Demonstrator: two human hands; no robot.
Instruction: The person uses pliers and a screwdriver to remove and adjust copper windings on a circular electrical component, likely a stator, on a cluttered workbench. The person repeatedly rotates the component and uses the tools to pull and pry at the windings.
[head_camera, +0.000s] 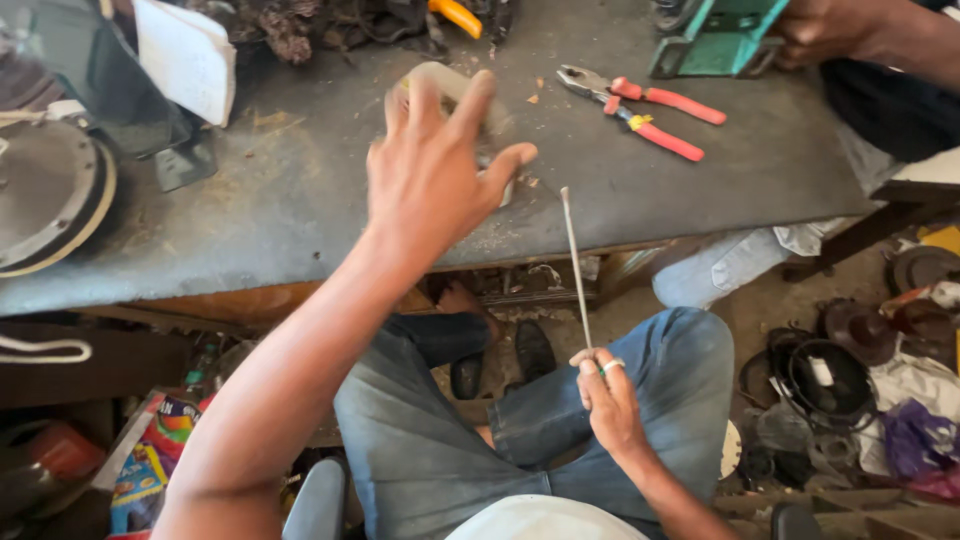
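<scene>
Head view, looking down over a dark grey worktop (300, 200) and the seated person's lap. The left hand (435, 170) was raised over the worktop with its fingers (470, 105) spread and curled loosely around a pale, blurred object (445, 78); the object's kind could not be told, and whether the fingers actually pressed on it was unclear, though they lay against its near side. The right hand (608, 400) was held low, above the right knee of the blue jeans (560, 430), with thumb and fingertips pinched shut on the lower end of a thin metal rod (575, 265). The rod stood nearly upright, leaning slightly to the left, its upper end reaching over the front edge of the worktop just right of the left hand without touching it. A ring showed on one finger of the right hand.

On the worktop, beyond the rod's tip, lay a pair of red-handled pliers (640, 105) with jaws pointing left, well apart from both hands. At the far right edge another person's hand (815, 30) rested against a green metal frame (720, 38). At the far left stood a round grey metal disc (45, 190) and, behind it, a white sheet (185, 55). An orange-handled tool (455, 15) lay at the far edge. Dark rings, coils and crumpled bags (860, 390) were scattered on the floor to the right; coloured packaging (150, 450) lay at lower left.
</scene>
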